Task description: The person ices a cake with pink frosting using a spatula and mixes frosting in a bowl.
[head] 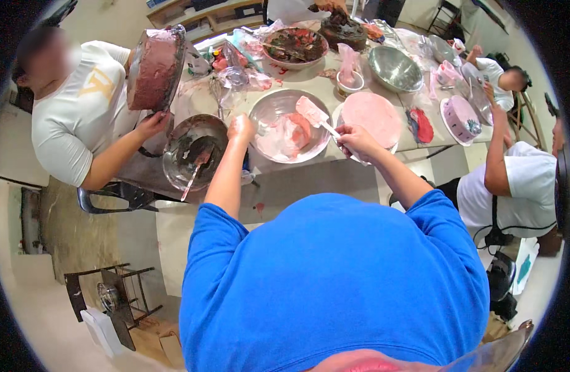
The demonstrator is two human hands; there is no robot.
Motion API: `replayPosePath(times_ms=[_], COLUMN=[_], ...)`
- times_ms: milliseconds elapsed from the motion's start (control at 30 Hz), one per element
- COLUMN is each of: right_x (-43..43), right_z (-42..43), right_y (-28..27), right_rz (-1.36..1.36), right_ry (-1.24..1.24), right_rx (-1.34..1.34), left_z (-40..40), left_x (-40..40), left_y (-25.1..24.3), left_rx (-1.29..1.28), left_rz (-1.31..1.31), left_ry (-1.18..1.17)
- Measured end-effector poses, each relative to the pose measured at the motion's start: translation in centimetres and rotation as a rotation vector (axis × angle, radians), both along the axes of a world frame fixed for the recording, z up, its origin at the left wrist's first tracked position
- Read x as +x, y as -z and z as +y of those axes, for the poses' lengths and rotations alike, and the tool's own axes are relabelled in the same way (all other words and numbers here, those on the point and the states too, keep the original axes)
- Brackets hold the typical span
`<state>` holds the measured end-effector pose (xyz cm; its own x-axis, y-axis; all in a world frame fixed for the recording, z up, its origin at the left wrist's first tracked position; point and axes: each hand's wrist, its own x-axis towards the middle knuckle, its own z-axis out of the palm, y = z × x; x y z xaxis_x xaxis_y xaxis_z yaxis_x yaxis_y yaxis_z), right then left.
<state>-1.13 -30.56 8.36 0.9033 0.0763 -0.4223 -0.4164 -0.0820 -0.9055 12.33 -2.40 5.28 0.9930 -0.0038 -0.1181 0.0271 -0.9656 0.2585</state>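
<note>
My right hand (359, 141) grips the white handle of a spatula (330, 129). Pink cream coats its blade, which is over the right side of a metal mixing bowl (285, 156). Pale and deeper pink cream (285, 132) lies in that bowl. My left hand (241, 128) is at the bowl's left rim with fingers curled and pale smears on it; whether it grips the rim is unclear. Just right of the bowl, beyond my right hand, stands a round cake (372, 120) covered in smooth pink frosting, on a white board.
Left, a bowl of dark frosting (196, 160) holds another spatula; a person (76, 111) there tilts a brown cake (155, 69). A whisk (216, 95), dark-smeared bowl (295, 49), metal bowl (395, 69) and purple cake (460, 120) crowd the table. People work at right.
</note>
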Motion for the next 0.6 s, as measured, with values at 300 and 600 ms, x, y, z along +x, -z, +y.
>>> replayPosePath(times_ms=[300,600], right_x=[0.4,-0.5], right_z=[-1.8,-6.1], right_y=[-2.1,-0.9], right_rz=[0.181,0.156], right_ry=[0.008,-0.172], right_rx=[0.446,0.469], left_z=[-0.1,-2.8], left_x=[-2.2,-7.3], left_y=[2.3,-0.2], left_rx=[-0.122,-0.423], left_rz=[-0.208,-0.112], left_ry=[0.017,-0.252])
